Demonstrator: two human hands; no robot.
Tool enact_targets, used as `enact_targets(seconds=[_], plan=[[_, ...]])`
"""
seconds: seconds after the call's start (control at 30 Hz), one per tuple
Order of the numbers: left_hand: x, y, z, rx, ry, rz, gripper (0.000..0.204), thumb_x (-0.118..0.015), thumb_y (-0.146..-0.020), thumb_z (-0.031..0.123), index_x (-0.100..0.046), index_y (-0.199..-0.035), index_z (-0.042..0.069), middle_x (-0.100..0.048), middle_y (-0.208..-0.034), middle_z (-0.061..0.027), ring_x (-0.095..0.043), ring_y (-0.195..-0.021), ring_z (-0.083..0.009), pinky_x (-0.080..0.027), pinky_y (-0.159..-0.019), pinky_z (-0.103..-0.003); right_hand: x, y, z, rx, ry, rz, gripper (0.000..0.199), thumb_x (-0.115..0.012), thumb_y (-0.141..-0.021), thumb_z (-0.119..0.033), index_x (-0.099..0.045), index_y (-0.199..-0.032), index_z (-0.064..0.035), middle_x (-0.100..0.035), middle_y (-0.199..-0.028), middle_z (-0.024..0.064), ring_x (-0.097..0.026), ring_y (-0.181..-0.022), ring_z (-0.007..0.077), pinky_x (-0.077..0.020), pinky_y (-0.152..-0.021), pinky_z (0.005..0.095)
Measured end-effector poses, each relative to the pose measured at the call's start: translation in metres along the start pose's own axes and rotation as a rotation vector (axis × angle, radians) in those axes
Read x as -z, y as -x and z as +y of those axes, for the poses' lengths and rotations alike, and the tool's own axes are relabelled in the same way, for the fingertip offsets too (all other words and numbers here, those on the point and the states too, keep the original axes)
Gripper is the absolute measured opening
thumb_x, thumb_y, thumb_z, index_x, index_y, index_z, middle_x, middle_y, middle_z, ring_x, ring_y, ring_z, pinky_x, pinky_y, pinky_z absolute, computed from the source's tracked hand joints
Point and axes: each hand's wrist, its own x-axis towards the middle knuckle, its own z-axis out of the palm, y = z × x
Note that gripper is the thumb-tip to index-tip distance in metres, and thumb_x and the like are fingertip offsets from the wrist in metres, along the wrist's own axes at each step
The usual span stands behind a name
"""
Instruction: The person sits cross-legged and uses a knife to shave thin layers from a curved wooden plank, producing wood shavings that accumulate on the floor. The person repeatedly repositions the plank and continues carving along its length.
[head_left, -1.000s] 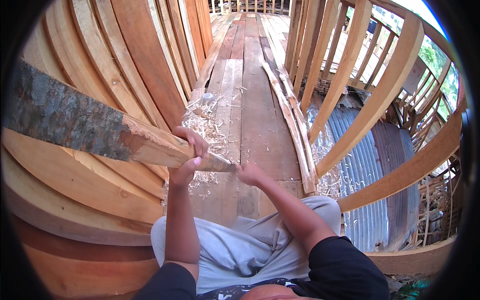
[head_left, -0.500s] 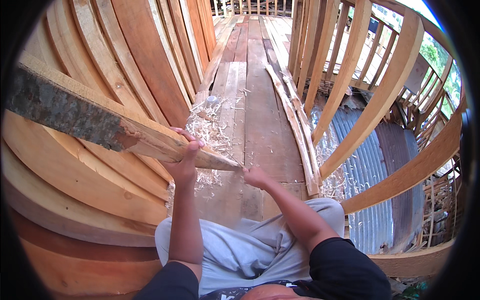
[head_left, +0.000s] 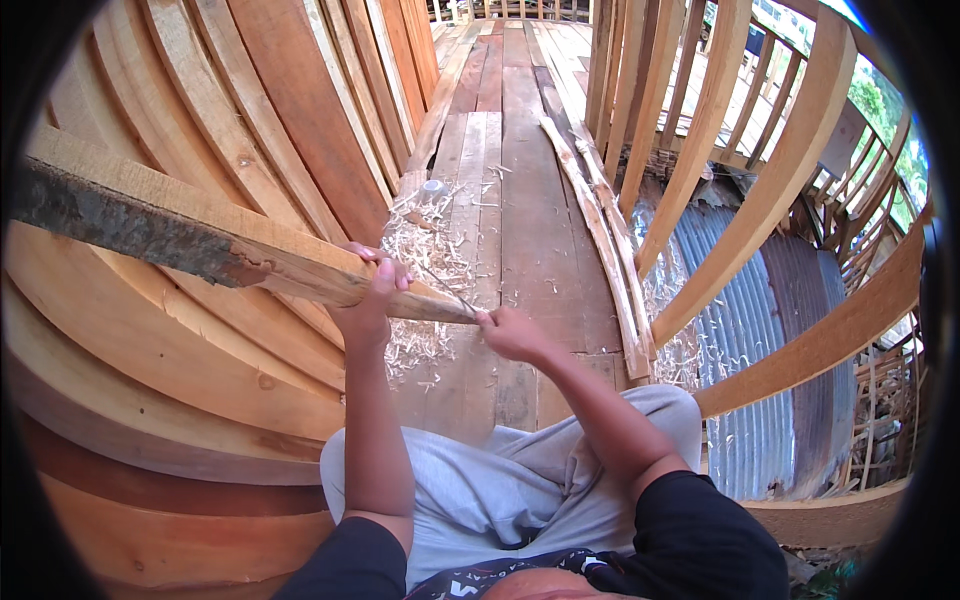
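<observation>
A long wooden beam (head_left: 200, 200) comes in from the left, pale on top with rough dark bark on its near side, and narrows to a whittled end in front of me. My left hand (head_left: 372, 295) is closed round it a little short of that end, thumb on the near side and fingers over the top. At the tip, my right hand (head_left: 512, 333) is closed on a thin, dark blade-like tool (head_left: 450, 291), which slants over the wood toward my left fingers. Its handle is hidden in my fist, so the exact kind is unclear.
Wood shavings (head_left: 425, 250) litter the plank floor (head_left: 535, 220), with a small pale round object (head_left: 433, 188) among them. Upright boards (head_left: 290, 90) line the left. Two long peeled strips (head_left: 600, 240) lie beside the right railing (head_left: 690, 140), beyond which is corrugated metal sheeting (head_left: 750, 350).
My right hand and the beam's tip have shifted slightly up and left in view. The blade now shows more plainly over the wood. Both hands keep their grip.
</observation>
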Motion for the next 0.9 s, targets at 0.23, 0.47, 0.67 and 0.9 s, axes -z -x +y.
enact_targets(seconds=[0.23,0.47,0.67,0.9], plan=[[-0.015,0.001,-0.006,-0.013,0.045,-0.033,0.026,-0.062,-0.085,-0.007,-0.048,-0.102,0.007,-0.056,-0.08,-0.0079,-0.059,-0.065,-0.0173,-0.051,-0.066,-0.035,-0.021,-0.025,0.105,-0.149,0.068,0.095,0.059,-0.042,-0.1,-0.043,-0.061,-0.08,0.0088,-0.062,-0.073,0.0228,-0.066,-0.072,0.0357,-0.0507,-0.072,0.0453],[-0.017,0.005,0.0,-0.006,-0.065,0.04,0.026,-0.061,-0.085,-0.007,-0.048,-0.103,0.006,-0.057,-0.08,-0.0078,-0.059,-0.067,-0.0165,-0.051,-0.067,-0.035,0.011,0.029,-0.046,0.082,-0.11,0.055,0.055,-0.039,-0.102,-0.038,-0.058,-0.08,0.0083,-0.057,-0.065,0.0224,-0.058,-0.059,0.0329,-0.0458,-0.063,0.0463],[-0.019,0.0,-0.005,-0.003,-0.046,0.144,0.025,-0.061,-0.086,-0.006,-0.048,-0.104,0.006,-0.056,-0.077,-0.0074,-0.058,-0.067,-0.0163,-0.051,-0.069,-0.035,-0.002,0.006,-0.02,0.124,-0.085,0.119,0.051,-0.04,-0.1,-0.034,-0.065,-0.084,0.0072,-0.063,-0.075,0.0291,-0.064,-0.075,0.0444,-0.0488,-0.074,0.0518],[-0.019,0.001,0.003,-0.022,-0.068,0.123,0.026,-0.062,-0.086,-0.005,-0.047,-0.105,0.006,-0.057,-0.078,-0.0076,-0.058,-0.067,-0.0158,-0.052,-0.07,-0.036,0.006,0.023,-0.057,0.12,-0.004,0.17,0.051,-0.04,-0.099,-0.034,-0.067,-0.085,0.0076,-0.064,-0.078,0.0305,-0.065,-0.081,0.0457,-0.049,-0.079,0.0537]])
